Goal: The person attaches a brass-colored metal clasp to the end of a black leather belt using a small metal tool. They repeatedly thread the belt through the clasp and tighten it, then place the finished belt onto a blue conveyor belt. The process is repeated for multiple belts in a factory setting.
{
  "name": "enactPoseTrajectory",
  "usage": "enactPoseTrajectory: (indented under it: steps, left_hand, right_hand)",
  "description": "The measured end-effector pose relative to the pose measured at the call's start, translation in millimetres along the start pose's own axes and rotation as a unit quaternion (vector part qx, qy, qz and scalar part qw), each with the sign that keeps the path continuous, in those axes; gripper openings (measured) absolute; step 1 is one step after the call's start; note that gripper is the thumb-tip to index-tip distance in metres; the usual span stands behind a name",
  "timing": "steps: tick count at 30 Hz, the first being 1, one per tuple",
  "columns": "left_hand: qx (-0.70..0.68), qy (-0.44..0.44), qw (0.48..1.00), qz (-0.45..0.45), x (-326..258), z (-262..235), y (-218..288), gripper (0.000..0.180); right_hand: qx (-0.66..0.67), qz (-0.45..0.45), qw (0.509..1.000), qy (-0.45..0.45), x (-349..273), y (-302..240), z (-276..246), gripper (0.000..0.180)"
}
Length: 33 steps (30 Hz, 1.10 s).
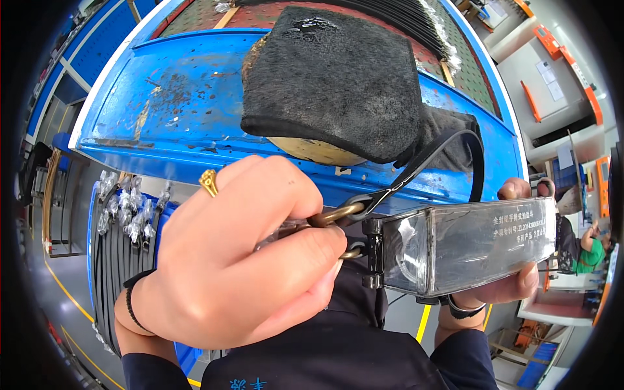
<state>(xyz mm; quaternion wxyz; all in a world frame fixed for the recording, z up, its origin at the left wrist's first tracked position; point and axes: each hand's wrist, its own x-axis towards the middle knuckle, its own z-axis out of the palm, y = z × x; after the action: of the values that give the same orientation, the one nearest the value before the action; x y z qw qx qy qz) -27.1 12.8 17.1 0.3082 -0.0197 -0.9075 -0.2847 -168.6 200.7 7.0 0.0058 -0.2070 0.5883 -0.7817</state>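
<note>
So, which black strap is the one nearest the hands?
The single strap arching beyond the clear box to the left hand; the others lie in bundles, at the picture's left and top.

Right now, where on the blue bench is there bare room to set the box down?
The widest free patch lies on the stained blue bench, between the dark cloth and the white left rim. A narrow strip shows right of the black strap. The middle is crowded by cloth and strap; the left hand and clear box fill the foreground.
</note>
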Motion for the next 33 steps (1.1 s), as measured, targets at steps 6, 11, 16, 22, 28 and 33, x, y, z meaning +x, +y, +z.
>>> enactPoseTrajectory:
  steps: [6, 11, 16, 22, 28, 33]
  left_hand:
    - [0.01, 0.001, 1.0, 0.014, -2.8, -0.8, -0.6, 0.025]
    - [-0.002, 0.011, 1.0, 0.011, -0.8, -2.5, -2.6, 0.024]
    - [0.008, 0.027, 1.0, -0.007, -3.6, -6.1, -4.0, 0.022]
    - [0.024, 0.064, 0.997, -0.042, -9.3, -17.4, -9.6, 0.013]
    - [-0.146, 0.261, 0.925, -0.234, -38.6, -31.1, -30.5, 0.018]
    - [-0.336, 0.309, 0.857, -0.241, -44.0, -36.5, -34.5, 0.024]
  right_hand:
    - [0.013, -0.003, 1.0, -0.022, 4.4, 2.4, -5.5, 0.095]
    - [0.077, -0.056, 0.995, -0.036, 7.8, 4.5, -23.0, 0.082]
    - [0.239, -0.101, 0.948, -0.186, 17.2, 0.0, -43.2, 0.066]
    - [0.349, -0.141, 0.913, -0.158, 36.9, -20.5, -48.2, 0.045]
    - [0.21, -0.113, 0.967, -0.088, 91.1, -1.9, -48.9, 0.03]
    - [0.094, 0.046, 0.983, -0.152, 97.8, 29.5, 21.9, 0.036]
